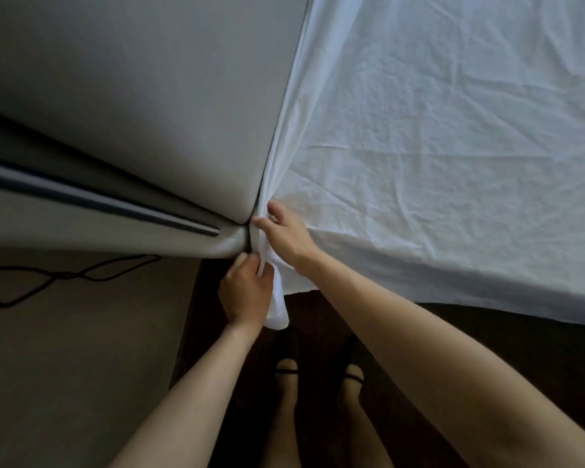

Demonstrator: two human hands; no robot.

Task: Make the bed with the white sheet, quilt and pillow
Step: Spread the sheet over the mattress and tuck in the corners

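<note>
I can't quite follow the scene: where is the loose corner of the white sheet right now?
In the head view, the sheet corner hangs at lower centre by the grey headboard, held by the left hand, just below the right hand.

The light is dim and soft; the white sheet [453,130] is brightest at upper right, the floor [487,349] is dark, and wide-angle distortion bends the edges.

sheet [453,146]: white, creased, spread over bed
left hand [245,292]: gripping bunched sheet corner
right hand [284,231]: pinching sheet beside grey headboard [132,96]
floor: black cable [48,275]
</note>
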